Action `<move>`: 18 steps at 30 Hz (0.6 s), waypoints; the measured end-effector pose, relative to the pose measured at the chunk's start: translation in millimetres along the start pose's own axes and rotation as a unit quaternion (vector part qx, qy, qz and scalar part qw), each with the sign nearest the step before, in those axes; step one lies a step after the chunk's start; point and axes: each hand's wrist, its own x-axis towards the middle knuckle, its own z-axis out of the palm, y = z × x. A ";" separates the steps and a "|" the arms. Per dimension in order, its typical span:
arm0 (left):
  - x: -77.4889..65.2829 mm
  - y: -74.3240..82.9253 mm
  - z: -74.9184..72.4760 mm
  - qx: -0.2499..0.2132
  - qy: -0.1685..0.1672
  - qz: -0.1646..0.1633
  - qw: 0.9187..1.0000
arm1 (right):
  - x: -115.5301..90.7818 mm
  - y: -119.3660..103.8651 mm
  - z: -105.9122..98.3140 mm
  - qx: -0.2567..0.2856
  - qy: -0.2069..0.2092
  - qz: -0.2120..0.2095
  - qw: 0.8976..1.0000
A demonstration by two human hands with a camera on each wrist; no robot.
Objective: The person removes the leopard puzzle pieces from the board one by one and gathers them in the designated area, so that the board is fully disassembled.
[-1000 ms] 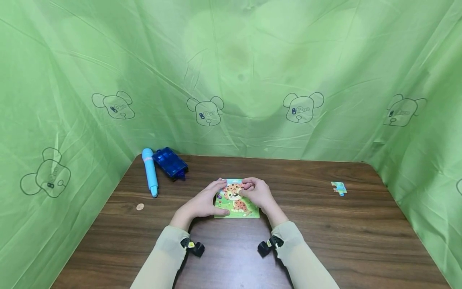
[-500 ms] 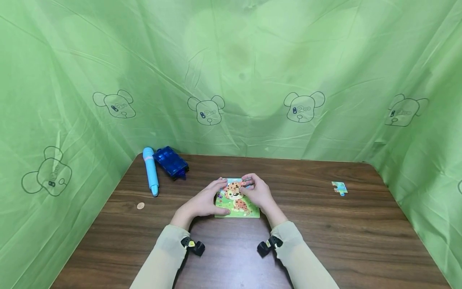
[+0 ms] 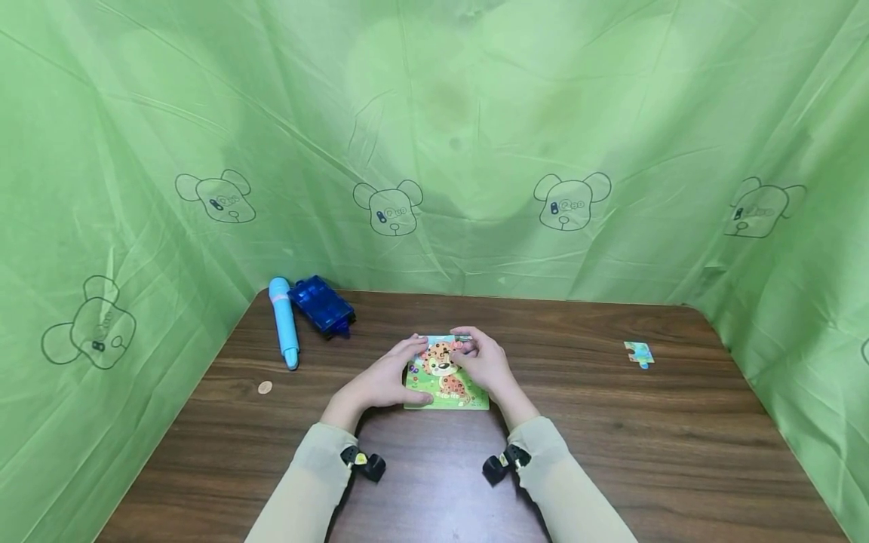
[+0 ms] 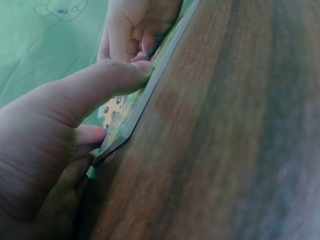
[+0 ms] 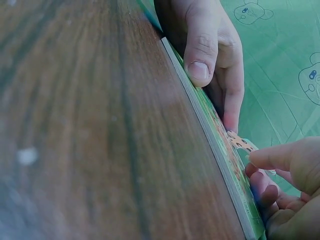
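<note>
A leopard jigsaw puzzle (image 3: 451, 388) with a green and blue background lies flat on the table. My left hand (image 3: 383, 377) rests on its left side, thumb (image 4: 125, 75) pressing near the front edge and fingertips at the upper left. The right hand (image 3: 485, 363) is over the upper right part, thumb and fingers pinching a spotted puzzle piece (image 5: 242, 144) that stands tilted above the picture. In the left wrist view this piece (image 4: 114, 106) shows behind the left thumb. The right fingers hide part of the puzzle's upper right corner.
A loose jigsaw piece (image 3: 639, 354) lies far right on the wooden table (image 3: 577, 452). At the back left are a light blue microphone-shaped toy (image 3: 284, 324) and a dark blue translucent case (image 3: 321, 304). A small round disc (image 3: 265, 388) lies left. Green cloth (image 3: 475, 113) surrounds the table.
The right index finger lifts, then shifts slightly left over the puzzle's top edge, and a dark gap shows beneath it. My left hand stays in place.
</note>
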 end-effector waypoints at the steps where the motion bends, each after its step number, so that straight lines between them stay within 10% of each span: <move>1: 0.1 0.3 -0.1 0.000 0.000 -0.001 1.000 | 0.3 0.1 -0.3 -0.004 0.000 -0.001 1.000; 18: -0.6 3.9 -1.7 -0.008 0.000 0.002 1.000 | 0.6 -2.6 -9.6 0.051 -0.006 0.019 0.998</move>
